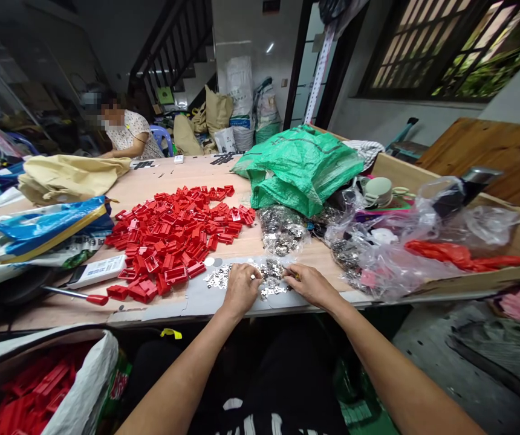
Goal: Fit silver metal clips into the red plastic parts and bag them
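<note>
My left hand (240, 289) rests over the grey board (164, 305) at the table's front edge, its fingers curled together among small silvery metal pieces (218, 277). What it holds, if anything, is too small to name. To the right, my right hand (315, 286) has its thumb and fingers pinched together beside the darker heap of metal pieces (273, 269); whatever is between those fingertips cannot be made out. A large pile of red plastic blocks (164, 232) spreads behind and left of my left hand. Behind the metal heap lies a clear bag of metal parts (282, 229).
A red-handled screwdriver (97, 299) and a white box (99, 270) lie at left. Below, an open sack (101, 368) holds more red blocks. At right, a wooden tray (505, 208) contains plastic bags and a cup (378, 192). A green bag (305, 166) stands behind. Another person (133, 133) sits across.
</note>
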Demonstrator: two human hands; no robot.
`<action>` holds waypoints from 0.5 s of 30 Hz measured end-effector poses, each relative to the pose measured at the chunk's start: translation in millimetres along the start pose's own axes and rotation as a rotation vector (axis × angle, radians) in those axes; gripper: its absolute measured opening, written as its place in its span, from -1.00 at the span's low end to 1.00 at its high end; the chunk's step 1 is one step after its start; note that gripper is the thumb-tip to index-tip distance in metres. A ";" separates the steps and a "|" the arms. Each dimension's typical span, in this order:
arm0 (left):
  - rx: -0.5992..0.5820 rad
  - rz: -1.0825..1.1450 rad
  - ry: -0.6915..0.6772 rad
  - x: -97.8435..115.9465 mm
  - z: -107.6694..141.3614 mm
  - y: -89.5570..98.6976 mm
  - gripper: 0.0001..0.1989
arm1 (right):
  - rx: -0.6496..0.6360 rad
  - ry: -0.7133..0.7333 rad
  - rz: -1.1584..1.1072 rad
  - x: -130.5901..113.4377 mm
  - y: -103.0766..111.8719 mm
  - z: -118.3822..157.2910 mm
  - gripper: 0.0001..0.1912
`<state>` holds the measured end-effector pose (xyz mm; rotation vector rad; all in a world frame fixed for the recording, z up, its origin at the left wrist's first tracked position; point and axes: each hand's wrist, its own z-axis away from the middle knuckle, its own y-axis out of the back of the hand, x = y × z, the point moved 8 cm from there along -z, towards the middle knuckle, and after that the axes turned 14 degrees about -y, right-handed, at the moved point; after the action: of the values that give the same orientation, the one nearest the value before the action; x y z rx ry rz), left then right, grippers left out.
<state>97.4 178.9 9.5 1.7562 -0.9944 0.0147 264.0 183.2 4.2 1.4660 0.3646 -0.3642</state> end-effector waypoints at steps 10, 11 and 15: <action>-0.030 -0.234 -0.154 10.0 21.9 11.0 -0.85 | -0.073 0.147 -0.019 -31.8 -11.8 16.2 -0.89; -0.029 -0.246 -0.161 10.9 23.1 10.4 -0.84 | -0.074 0.151 -0.009 -33.6 -13.3 19.0 -0.89; -0.011 -0.266 -0.152 11.2 25.5 8.5 -0.84 | -0.018 0.179 0.036 -43.7 -18.0 31.7 -0.87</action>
<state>88.3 151.3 10.2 1.8886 -0.8585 -0.2959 217.5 151.1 10.1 1.4900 0.4830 -0.2009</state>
